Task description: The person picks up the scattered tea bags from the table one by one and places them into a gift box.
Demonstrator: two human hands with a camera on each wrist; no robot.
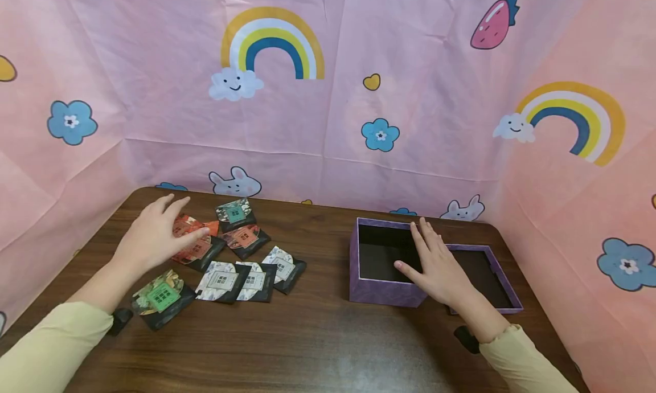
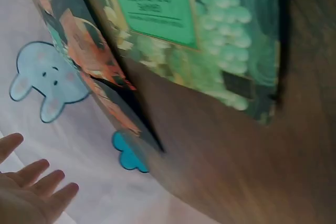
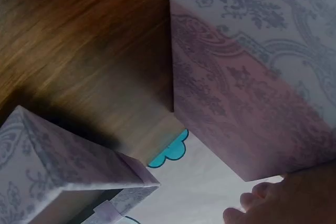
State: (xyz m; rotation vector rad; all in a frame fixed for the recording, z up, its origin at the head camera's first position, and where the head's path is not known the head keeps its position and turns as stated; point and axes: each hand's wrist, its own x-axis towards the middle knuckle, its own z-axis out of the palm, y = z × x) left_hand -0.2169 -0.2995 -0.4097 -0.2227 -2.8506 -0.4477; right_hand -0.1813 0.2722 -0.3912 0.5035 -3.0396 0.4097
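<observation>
My left hand [image 1: 148,233] is held over the red packets [image 1: 197,249] on the left, fingers spread and holding nothing. Nearer me lies a green packet [image 1: 163,297], seen large in the left wrist view, where the left hand [image 2: 34,192] shows at the lower corner. Three white-and-black packets [image 1: 220,281] overlap in a row, with an orange packet [image 1: 245,238] and a teal packet [image 1: 236,212] behind. My right hand [image 1: 438,262] reaches across the right wall of an open purple box [image 1: 384,293], fingers extended; whether it touches the rim, I cannot tell.
Right of the box lies its purple lid [image 1: 504,279], dark inside facing up, partly behind the right forearm. All stand on a brown wooden table [image 1: 307,347]. A pink patterned cloth [image 1: 307,125] hangs close around the back and sides.
</observation>
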